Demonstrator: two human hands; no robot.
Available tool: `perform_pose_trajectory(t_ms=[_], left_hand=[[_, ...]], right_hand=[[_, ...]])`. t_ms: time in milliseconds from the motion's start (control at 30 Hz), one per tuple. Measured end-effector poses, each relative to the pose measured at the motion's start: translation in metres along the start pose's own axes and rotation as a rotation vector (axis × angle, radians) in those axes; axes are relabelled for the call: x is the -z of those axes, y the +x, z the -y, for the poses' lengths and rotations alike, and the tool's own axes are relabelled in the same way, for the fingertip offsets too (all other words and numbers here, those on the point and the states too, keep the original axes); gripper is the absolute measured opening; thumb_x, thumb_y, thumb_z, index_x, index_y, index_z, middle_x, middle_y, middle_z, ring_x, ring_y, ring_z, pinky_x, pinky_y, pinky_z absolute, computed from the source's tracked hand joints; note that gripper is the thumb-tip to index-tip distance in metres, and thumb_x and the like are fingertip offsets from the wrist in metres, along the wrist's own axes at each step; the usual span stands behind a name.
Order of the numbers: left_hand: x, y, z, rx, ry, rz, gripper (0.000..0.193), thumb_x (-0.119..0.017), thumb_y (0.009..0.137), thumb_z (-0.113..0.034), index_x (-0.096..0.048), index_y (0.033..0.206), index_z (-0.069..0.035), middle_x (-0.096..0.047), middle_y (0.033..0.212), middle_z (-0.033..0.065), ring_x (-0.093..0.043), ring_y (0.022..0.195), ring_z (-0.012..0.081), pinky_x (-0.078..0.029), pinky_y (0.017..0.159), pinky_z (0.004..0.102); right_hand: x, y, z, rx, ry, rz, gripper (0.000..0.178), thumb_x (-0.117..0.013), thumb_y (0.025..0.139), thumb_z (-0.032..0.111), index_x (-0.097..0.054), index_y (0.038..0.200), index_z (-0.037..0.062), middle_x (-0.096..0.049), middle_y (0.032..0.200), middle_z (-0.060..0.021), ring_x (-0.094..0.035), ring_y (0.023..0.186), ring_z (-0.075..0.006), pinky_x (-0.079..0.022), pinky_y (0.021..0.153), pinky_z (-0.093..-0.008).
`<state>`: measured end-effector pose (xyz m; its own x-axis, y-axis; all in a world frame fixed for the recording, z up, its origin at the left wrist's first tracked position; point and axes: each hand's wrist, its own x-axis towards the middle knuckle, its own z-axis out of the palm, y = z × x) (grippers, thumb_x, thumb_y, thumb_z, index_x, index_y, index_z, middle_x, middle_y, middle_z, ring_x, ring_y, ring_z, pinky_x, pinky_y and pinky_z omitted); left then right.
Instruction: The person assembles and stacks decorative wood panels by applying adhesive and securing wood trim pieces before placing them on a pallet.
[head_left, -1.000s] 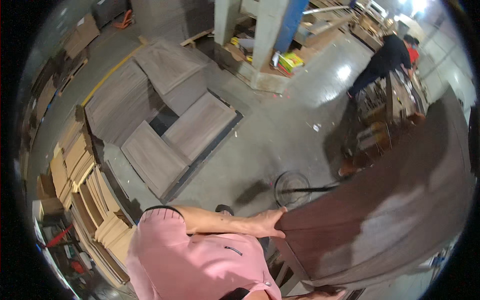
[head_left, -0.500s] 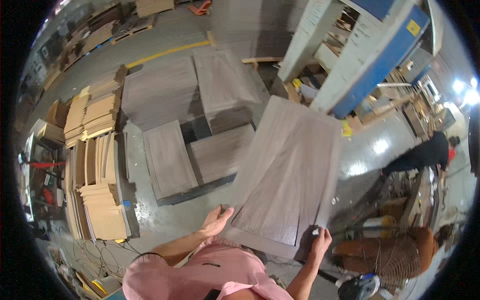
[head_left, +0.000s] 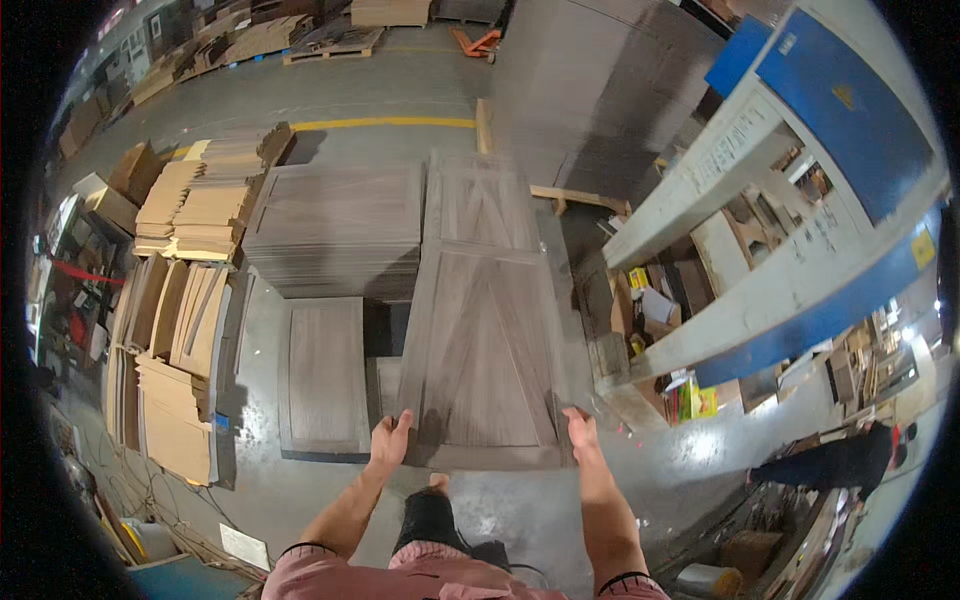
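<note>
A long grey-brown wood-grain panel point(head_left: 485, 350) with raised slanting trim lies in front of me, stretching away over the stacks. My left hand point(head_left: 390, 437) is closed on its left edge near the close end, thumb on top. On the opposite edge, my right hand point(head_left: 580, 432) grips the panel, its lower fingers hidden. Where the panel's far end meets similar trimmed wood behind it, I cannot tell. To its left stands a tall stack of like panels point(head_left: 335, 215). A smaller panel point(head_left: 323, 375) lies nearer, beside my left hand.
Tan cardboard pieces point(head_left: 180, 410) are stacked at the left. A white and blue machine frame point(head_left: 700, 190) rises on the right. A bent-over person point(head_left: 835, 460) is at far right. An orange pallet jack point(head_left: 477, 43) stands at the back, beyond a yellow floor line point(head_left: 385, 122).
The panel has swung from the right to the middle, over the stacks, and its slant has straightened. Both hands moved with it, still gripping its edges. My view has turned right.
</note>
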<state>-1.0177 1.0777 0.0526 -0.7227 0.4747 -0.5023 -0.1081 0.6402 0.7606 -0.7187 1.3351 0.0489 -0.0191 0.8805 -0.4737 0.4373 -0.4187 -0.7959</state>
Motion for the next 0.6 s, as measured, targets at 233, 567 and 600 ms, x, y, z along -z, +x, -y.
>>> perform_pose_trajectory(t_ms=[233, 567, 600], left_hand=[[-0.049, 0.18, -0.03, 0.026, -0.095, 0.074, 0.074, -0.063, 0.091, -0.051, -0.055, 0.127, 0.013, -0.062, 0.125, 0.0291, -0.058, 0.121, 0.0346, -0.043, 0.102, 0.0367], [-0.06, 0.252, -0.148, -0.029, -0.293, 0.299, 0.092, -0.064, 0.094, -0.049, -0.024, 0.154, 0.007, -0.035, 0.158, 0.0215, -0.031, 0.147, 0.0292, -0.025, 0.118, 0.0382], [-0.064, 0.255, -0.151, -0.032, -0.293, 0.297, 0.092, -0.064, 0.094, -0.049, -0.024, 0.154, 0.007, -0.035, 0.158, 0.0215, -0.031, 0.147, 0.0292, -0.025, 0.118, 0.0382]], right_hand=[[-0.063, 0.164, 0.099, 0.098, -0.313, 0.152, 0.063, -0.068, 0.085, 0.042, -0.062, 0.129, -0.0027, -0.064, 0.13, -0.0166, -0.057, 0.124, -0.027, -0.041, 0.105, -0.0384], [-0.124, 0.267, 0.153, 0.157, -0.073, 0.06, 0.061, -0.073, 0.084, 0.032, -0.059, 0.131, -0.0038, -0.062, 0.135, -0.0144, -0.054, 0.13, -0.0254, -0.037, 0.109, -0.0335], [-0.124, 0.274, 0.151, 0.185, -0.044, 0.077, 0.061, -0.071, 0.084, 0.034, -0.059, 0.132, -0.0016, -0.062, 0.134, -0.0105, -0.055, 0.128, -0.0229, -0.038, 0.108, -0.0331]])
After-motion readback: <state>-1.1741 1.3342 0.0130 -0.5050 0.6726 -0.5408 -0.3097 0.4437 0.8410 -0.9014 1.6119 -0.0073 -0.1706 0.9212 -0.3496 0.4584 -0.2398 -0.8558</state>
